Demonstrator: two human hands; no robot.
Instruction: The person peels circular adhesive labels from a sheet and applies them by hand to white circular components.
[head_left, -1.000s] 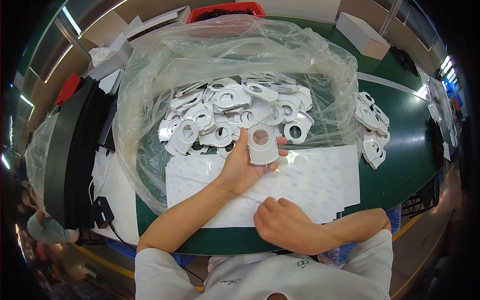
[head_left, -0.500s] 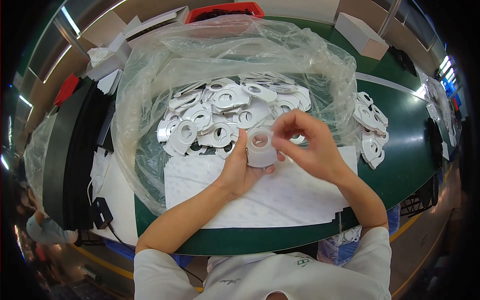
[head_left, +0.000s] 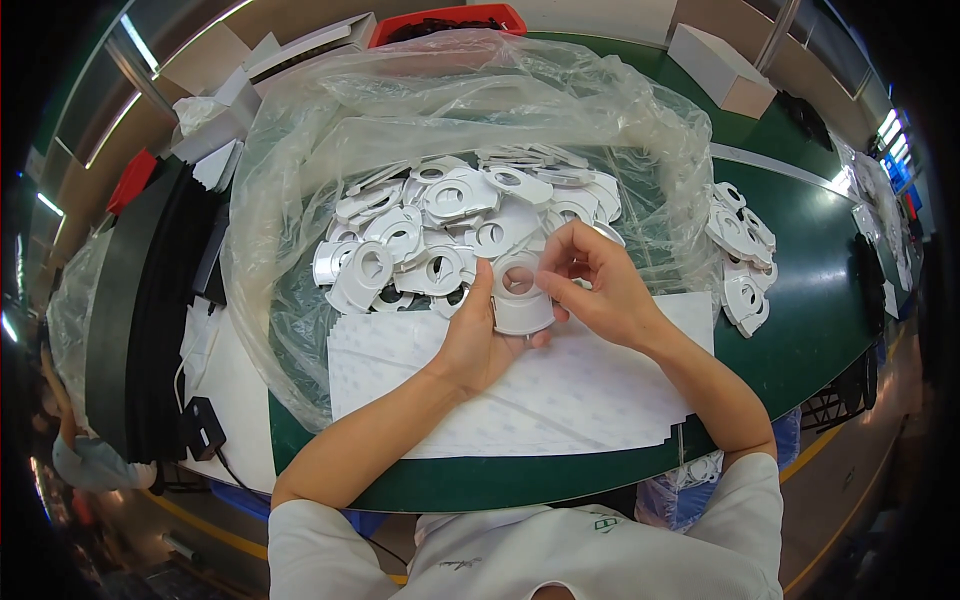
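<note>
My left hand [head_left: 474,338] grips a white plastic part [head_left: 523,317] with a round hole and a raised ring, its thumb along the left edge and its fingers underneath. At the right side of the ring is my right hand [head_left: 603,292], thumb and index fingertip drawn close together; whatever sits between them is too small to make out. Just beyond both hands lies a heap of similar white plastic parts [head_left: 460,197], inside a spread clear plastic bag [head_left: 420,135]. White sheets [head_left: 450,410] lie beneath my wrists.
A smaller pile of white parts [head_left: 742,240] rests on the green table [head_left: 805,265] to the right. A red bin [head_left: 447,18] and a white box [head_left: 722,70] stand at the back. Black panels [head_left: 140,310] and a black adapter [head_left: 204,427] occupy the left.
My right hand has come down slightly, and its fingertips have closed in at the ring's right edge. The left hand keeps the part in nearly the same place.
</note>
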